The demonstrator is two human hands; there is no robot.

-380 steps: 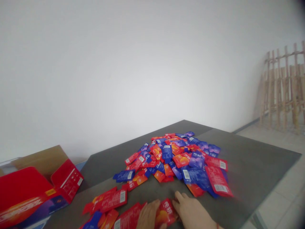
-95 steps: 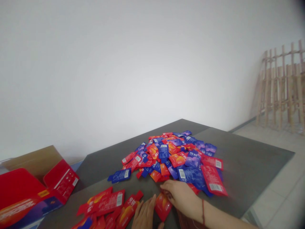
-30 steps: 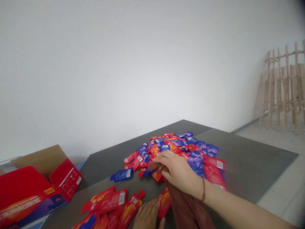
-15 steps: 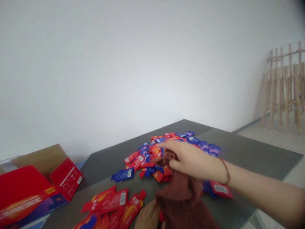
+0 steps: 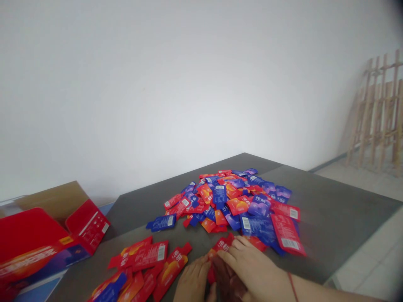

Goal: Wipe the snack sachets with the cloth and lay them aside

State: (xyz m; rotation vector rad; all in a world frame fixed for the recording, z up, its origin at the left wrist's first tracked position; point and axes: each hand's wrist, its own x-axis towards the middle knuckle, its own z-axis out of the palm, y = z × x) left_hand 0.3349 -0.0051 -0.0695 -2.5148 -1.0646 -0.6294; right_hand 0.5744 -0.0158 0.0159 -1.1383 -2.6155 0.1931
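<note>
Red sachet (image 5: 223, 243) is lying at the near part of the dark table (image 5: 330, 205), between the left hand (image 5: 193, 279) and the right hand (image 5: 255, 266), partly hidden by the right hand and by a brown cloth (image 5: 229, 283). The left hand is laid almost flat at the sachet's left edge, its fingers close together; whether a pinch is made by its thumb cannot be told. The cloth is covered by the right hand, fingers extended, and is laid upon the sachet; whether the cloth is gripped cannot be seen. Just beyond the hands, the space is occupied by a large heap (image 5: 219, 195) of red and blue sachets. To the left, a smaller group (image 5: 147, 256) of mostly red sachets is spread, and a blue sachet (image 5: 163, 222) is placed separately behind it. At the far left, an opened red box (image 5: 28, 233) is seen, and at the right, wooden racks (image 5: 380, 113) are leaned near the white wall (image 5: 189, 84)
</note>
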